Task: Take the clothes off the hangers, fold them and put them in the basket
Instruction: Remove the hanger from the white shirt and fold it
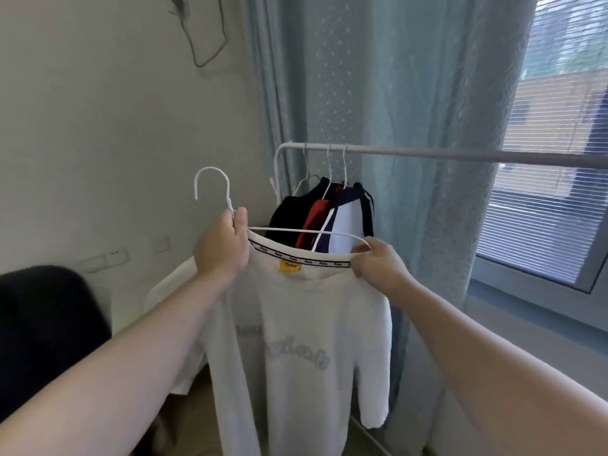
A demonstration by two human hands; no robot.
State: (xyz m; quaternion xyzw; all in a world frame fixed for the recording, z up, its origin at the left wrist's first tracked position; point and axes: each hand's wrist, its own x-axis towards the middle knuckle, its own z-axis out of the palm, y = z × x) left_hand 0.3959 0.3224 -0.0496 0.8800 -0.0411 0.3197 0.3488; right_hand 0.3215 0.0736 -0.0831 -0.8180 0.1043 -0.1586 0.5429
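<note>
A white T-shirt point(296, 340) with grey lettering and a yellow neck label hangs in front of me on a white wire hanger point(217, 182). My left hand point(223, 248) grips the hanger at the base of its hook, off the rail. My right hand point(378, 261) pinches the right side of the shirt's collar where the hanger's arm comes out of the neck opening. Behind, three more garments point(325, 218), black, red and navy-white, hang on hangers from the white rail point(427, 153). No basket is in view.
A blue-green curtain point(411, 110) hangs behind the rail, with a window point(552, 159) to the right. A black chair back point(42, 330) stands at the lower left against a pale wall. White cloth point(167, 291) lies behind the shirt on the left.
</note>
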